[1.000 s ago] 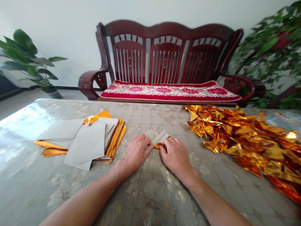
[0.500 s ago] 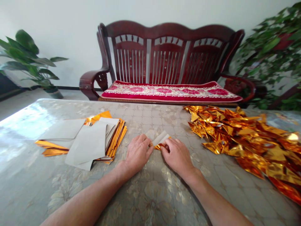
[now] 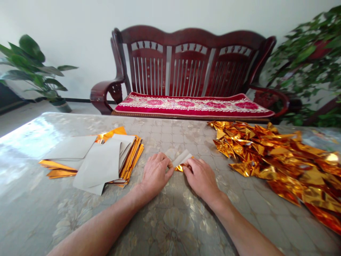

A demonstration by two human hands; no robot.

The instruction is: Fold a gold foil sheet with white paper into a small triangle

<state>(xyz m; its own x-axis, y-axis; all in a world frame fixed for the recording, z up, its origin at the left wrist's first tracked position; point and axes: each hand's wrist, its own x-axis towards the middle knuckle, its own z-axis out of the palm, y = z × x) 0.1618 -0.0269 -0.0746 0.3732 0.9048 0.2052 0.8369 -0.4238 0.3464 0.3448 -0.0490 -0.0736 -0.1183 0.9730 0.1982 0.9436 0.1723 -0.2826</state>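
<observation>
Between my hands, at the middle of the table, is a small sheet of gold foil paper point(image 3: 183, 158), partly folded, its pale grey back up and a gold strip along the near side. My left hand point(image 3: 156, 171) pinches its left end, with thumb and fingers together. On the other end my right hand point(image 3: 200, 176) is closed, its thumb beside the gold fold. The fingers cover both ends of the paper. To the left lies a loose stack of foil sheets point(image 3: 101, 161), mostly grey side up with gold edges.
A heap of folded gold foil pieces point(image 3: 277, 156) spreads over the right side of the patterned table point(image 3: 173, 220). Behind the table stands a dark wooden bench point(image 3: 189, 67) with a red floral cushion point(image 3: 186, 104). Potted plants point(image 3: 34, 67) flank it.
Both hands stay at nearly the same spot on the paper. My right thumb and fingers have shifted slightly along the fold, and a bit more of the gold strip shows.
</observation>
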